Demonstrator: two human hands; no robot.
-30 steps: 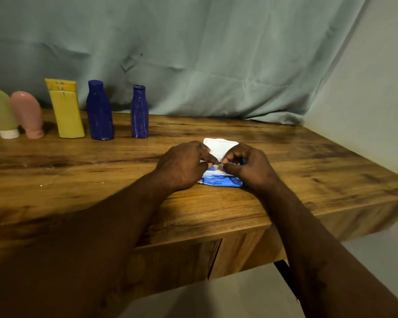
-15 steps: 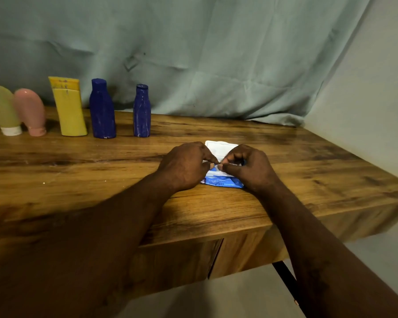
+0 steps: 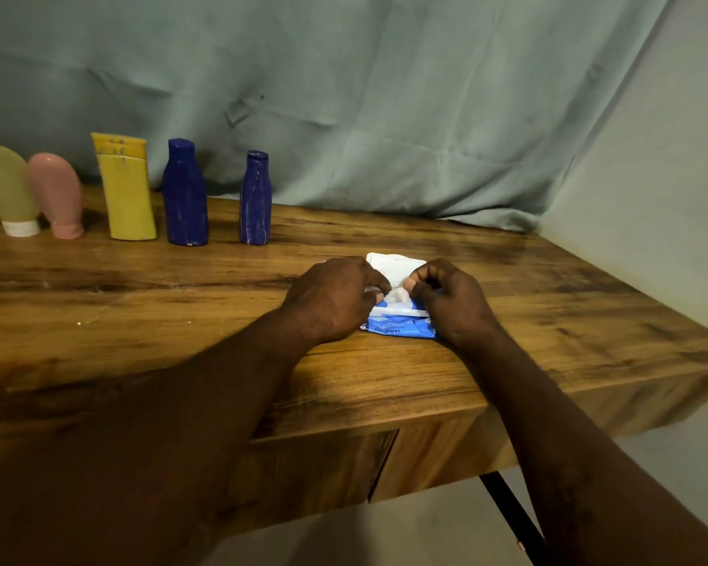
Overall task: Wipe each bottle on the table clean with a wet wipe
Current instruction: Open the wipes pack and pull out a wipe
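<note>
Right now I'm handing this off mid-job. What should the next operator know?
Hands: left hand grips the wet wipes pack; right hand pinches a wet wipe at the open flap.
Things: pack near the table's front edge. Back left, upright in a row: green bottle, pink bottle, yellow tube, larger blue bottle, smaller blue bottle.
Done: pack opened.
Left: pull the wipe free, wipe all five.

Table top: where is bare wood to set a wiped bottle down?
Bare wood: right of the wet wipes pack up to the table edge, and between the left hand and the row from green bottle to small blue bottle. Crowded: that back-left row and around the pack.
</note>
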